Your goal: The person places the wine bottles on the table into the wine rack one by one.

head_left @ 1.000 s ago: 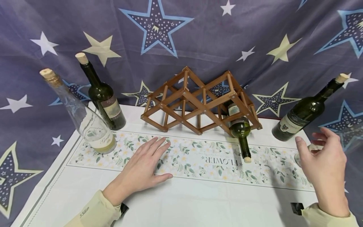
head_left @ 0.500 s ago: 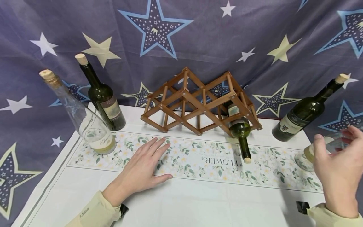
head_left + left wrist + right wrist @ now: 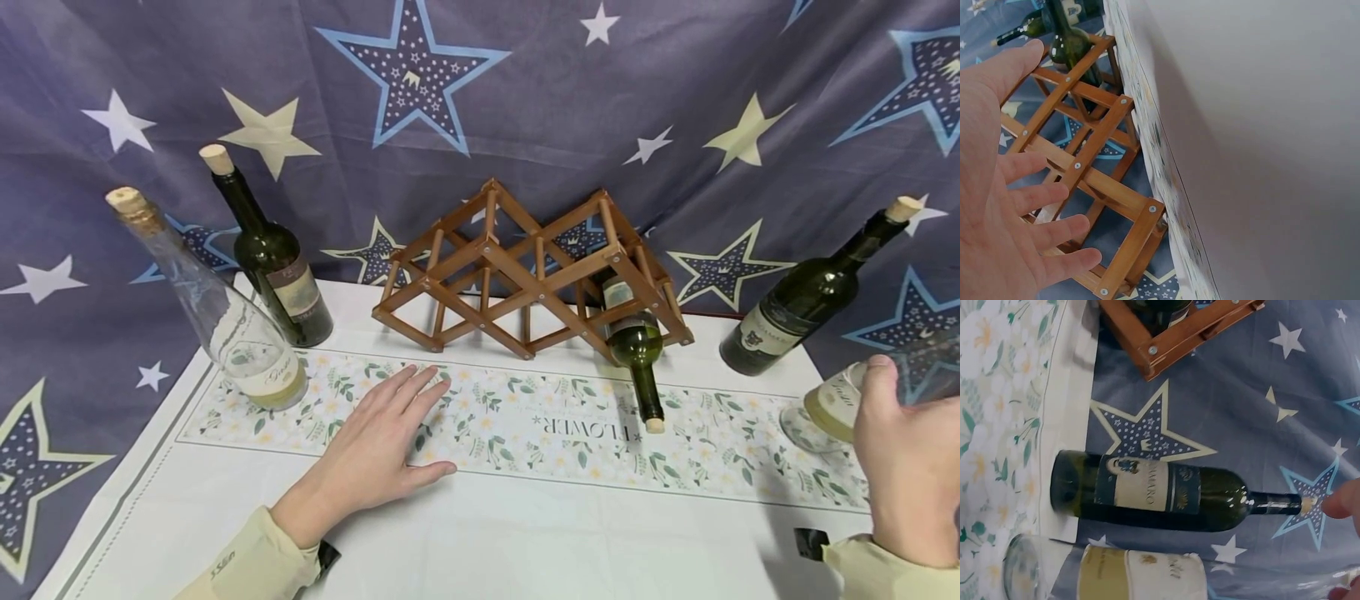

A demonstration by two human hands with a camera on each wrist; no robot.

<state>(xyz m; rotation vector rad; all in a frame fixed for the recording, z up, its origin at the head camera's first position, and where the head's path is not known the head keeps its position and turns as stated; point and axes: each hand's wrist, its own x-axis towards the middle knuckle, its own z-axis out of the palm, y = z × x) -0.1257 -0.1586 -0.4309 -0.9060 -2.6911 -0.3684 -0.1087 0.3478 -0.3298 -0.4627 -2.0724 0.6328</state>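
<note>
My left hand (image 3: 386,437) rests low over the flowered runner, fingers spread, holding nothing. Beyond it stands a wooden wine rack (image 3: 542,296), with one corked green wine bottle (image 3: 636,340) lying in its right part, neck toward me. At the right edge, my right hand (image 3: 911,467) is beside a clear glass bottle (image 3: 834,402) with a pale label, standing on the runner. The right wrist view shows the thumb (image 3: 1342,503) extended and apart from the clear bottle (image 3: 1166,575), with fingertips (image 3: 1340,592) close by its upper part. The bottle's top is out of view.
A corked green wine bottle (image 3: 791,308) stands behind the clear one. At the left stand another dark green bottle (image 3: 288,275) and a corked clear bottle (image 3: 251,342). The runner (image 3: 517,433) crosses the white tabletop (image 3: 540,533); a star-patterned cloth (image 3: 562,100) hangs behind.
My right hand has moved to the right, uncovering the lower part of the clear bottle, whose base has stayed in place. The left hand has not moved.
</note>
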